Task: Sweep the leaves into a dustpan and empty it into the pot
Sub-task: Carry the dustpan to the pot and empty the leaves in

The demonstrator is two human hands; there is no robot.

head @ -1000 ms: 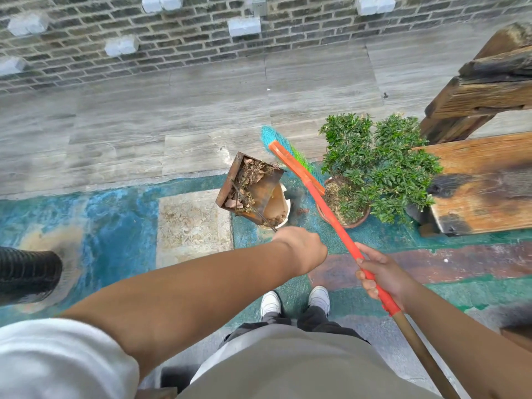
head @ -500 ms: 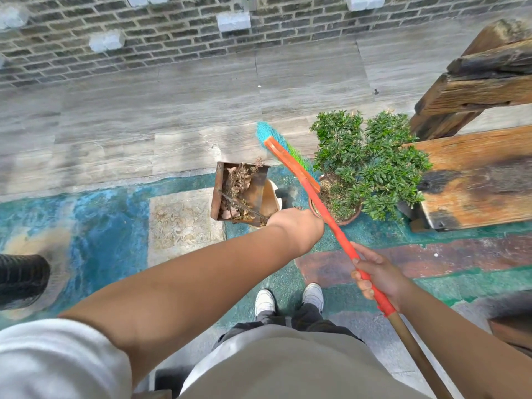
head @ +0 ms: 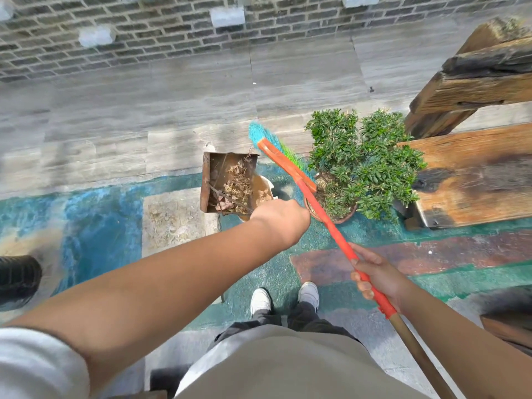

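A rusty metal dustpan (head: 207, 182) holds dry brown leaves (head: 236, 185) and twigs. My left hand (head: 280, 217) grips its handle, which the hand hides. Just under the dustpan's right side a white pot (head: 266, 194) with brown inside shows partly. My right hand (head: 377, 276) grips the orange handle of a broom (head: 322, 214). The broom's blue-green bristles (head: 259, 133) rest on the floor beyond the dustpan, beside the plant.
A green bushy plant in a terracotta pot (head: 357, 162) stands right of the dustpan. A weathered wooden bench (head: 475, 174) is at the right. A black corrugated pipe (head: 17, 279) lies at the left edge. My white shoes (head: 285, 300) stand below. A brick wall runs along the back.
The dustpan has turned from tilted sideways to squarer and more level over the white pot. The leaves still lie inside it. The broom has stayed in about the same place.
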